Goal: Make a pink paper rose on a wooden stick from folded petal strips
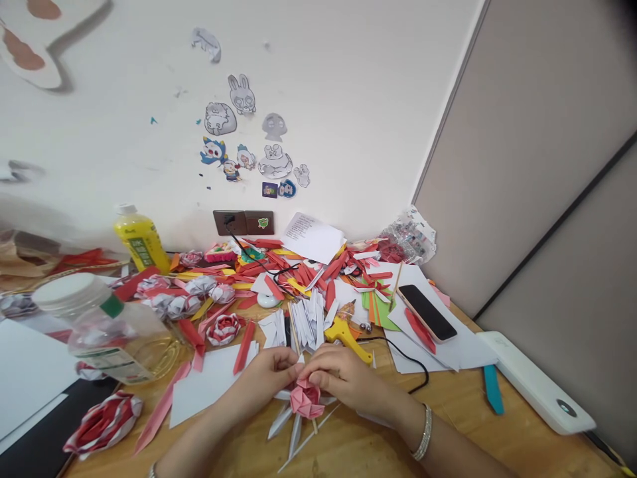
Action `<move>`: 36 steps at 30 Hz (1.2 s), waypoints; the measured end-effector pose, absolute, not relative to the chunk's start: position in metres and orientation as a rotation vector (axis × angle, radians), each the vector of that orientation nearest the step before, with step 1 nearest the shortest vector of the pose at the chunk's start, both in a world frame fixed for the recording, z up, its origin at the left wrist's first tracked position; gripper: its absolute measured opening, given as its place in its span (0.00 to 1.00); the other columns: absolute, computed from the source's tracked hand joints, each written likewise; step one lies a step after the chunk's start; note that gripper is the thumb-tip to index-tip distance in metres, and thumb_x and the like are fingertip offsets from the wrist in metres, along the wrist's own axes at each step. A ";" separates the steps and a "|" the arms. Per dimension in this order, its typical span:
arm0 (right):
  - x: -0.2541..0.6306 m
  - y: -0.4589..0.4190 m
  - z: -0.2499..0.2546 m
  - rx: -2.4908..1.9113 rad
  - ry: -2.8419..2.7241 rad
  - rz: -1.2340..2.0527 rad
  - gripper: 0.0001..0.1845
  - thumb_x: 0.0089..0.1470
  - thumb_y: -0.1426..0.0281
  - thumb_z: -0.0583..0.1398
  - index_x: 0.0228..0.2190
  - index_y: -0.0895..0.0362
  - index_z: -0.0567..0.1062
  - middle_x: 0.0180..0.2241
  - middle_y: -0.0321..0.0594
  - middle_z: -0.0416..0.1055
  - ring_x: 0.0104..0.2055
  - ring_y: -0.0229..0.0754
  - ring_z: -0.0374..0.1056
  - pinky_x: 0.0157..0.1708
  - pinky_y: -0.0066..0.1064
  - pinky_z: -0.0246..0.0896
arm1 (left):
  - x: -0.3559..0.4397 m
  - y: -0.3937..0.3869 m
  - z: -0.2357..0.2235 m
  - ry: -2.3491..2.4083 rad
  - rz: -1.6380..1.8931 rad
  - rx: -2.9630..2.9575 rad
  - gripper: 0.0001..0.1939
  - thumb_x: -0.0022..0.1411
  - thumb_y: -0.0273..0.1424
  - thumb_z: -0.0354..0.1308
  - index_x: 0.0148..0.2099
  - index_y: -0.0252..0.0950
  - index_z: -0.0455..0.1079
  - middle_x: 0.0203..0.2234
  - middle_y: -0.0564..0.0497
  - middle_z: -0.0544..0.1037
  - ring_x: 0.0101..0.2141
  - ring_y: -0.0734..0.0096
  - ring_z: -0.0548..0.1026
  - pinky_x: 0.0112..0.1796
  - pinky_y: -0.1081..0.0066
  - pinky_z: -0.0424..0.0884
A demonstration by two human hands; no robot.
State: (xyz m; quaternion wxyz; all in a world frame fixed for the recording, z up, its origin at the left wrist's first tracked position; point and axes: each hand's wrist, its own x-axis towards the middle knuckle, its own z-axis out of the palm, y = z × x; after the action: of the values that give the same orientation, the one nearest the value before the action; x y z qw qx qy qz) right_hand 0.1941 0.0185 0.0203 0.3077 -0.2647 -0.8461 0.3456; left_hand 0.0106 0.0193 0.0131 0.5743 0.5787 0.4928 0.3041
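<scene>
A pink folded-paper flower (306,399) with white pointed paper strips (294,430) fanned out around it is held low over the table. My left hand (269,373) is closed, its thumb and fingers pinching the upper left edge of the flower. From the other side my right hand (343,380) closes its fingers over the top of the flower, the fingertips of both hands close together. A thin stick shows below the flower. Just beyond my hands lie a stack of folded white strips (307,322) and a yellow glue gun (348,337).
At left stand a clear jar (124,342) and a yellow drink bottle (143,240). Red-and-white paper flowers (107,425) lie about. Red and pink folded strips cover the back of the table. A phone (426,313) rests on white paper at right, near a long white device (537,383).
</scene>
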 end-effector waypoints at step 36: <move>0.183 0.008 0.022 -1.070 -2.031 0.591 0.06 0.54 0.73 0.54 0.29 0.56 0.70 0.29 0.36 0.66 0.32 0.37 0.62 0.32 0.27 0.54 | 0.020 0.012 0.033 1.347 0.982 1.301 0.16 0.43 0.44 0.59 0.29 0.35 0.70 0.23 0.51 0.77 0.30 0.64 0.74 0.33 0.69 0.69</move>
State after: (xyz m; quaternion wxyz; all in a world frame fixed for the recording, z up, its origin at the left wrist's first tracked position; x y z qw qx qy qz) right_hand 0.1835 0.0082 0.0217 0.3763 -0.4181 -0.7938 0.2309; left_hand 0.0196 0.0119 0.0326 0.4913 0.5359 0.5549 0.4043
